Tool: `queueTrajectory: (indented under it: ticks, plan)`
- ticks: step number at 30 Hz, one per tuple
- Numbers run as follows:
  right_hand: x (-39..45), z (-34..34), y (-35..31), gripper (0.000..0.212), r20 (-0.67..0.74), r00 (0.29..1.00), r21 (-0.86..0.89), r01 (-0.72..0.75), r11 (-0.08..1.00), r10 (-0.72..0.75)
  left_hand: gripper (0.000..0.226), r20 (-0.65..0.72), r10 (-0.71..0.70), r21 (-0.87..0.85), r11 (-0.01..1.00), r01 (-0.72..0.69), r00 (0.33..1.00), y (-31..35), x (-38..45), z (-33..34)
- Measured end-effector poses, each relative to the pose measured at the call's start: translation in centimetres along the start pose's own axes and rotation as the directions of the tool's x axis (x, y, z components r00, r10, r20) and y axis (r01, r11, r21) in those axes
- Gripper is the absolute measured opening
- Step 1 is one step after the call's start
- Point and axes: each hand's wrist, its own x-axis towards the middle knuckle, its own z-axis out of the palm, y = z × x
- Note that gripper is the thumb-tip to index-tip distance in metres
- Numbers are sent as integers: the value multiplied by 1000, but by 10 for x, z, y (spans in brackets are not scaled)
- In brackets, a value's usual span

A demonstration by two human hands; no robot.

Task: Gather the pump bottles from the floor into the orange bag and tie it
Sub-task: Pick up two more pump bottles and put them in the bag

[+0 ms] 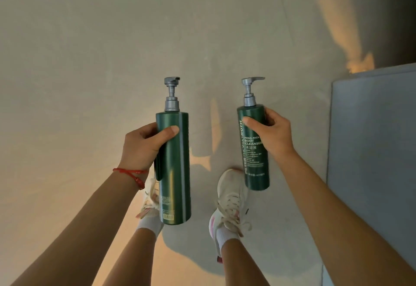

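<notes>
I hold two tall green pump bottles with grey pumps upright above the floor. My left hand grips the left pump bottle around its upper body; a second dark green shape shows behind it near my palm. My right hand grips the right pump bottle, whose white label text faces me. Both pump heads point right. No orange bag is in view.
Below the bottles are my two feet in white sneakers on a pale concrete floor. A grey-blue flat panel runs along the right side. Warm light patches fall on the floor at lower left and upper right.
</notes>
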Motion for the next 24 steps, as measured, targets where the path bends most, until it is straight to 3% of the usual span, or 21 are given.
queueTrajectory:
  ticks: [3, 7, 17, 24]
  plan:
    - [-50, -10, -55, 17, -7, 1000, 175, -10, 984, 11, 10, 9, 31, -18, 999, -30, 999, 39, -35, -9]
    - [-121, -28, -137, 14, 23, 1000, 268, 0, 964, -6, 26, 22, 80, -57, 995, -78, 997, 104, -99, -23]
    - [-285, -61, -356, 9, 91, 971, 249, 192, 949, -221, 9, -46, 198, -227, 952, -203, 979, 256, -274, -69]
    - [-381, -56, -477, 7, 166, 897, 218, 371, 903, -409, 9, -202, 316, -341, 865, -369, 927, 335, -369, -145]
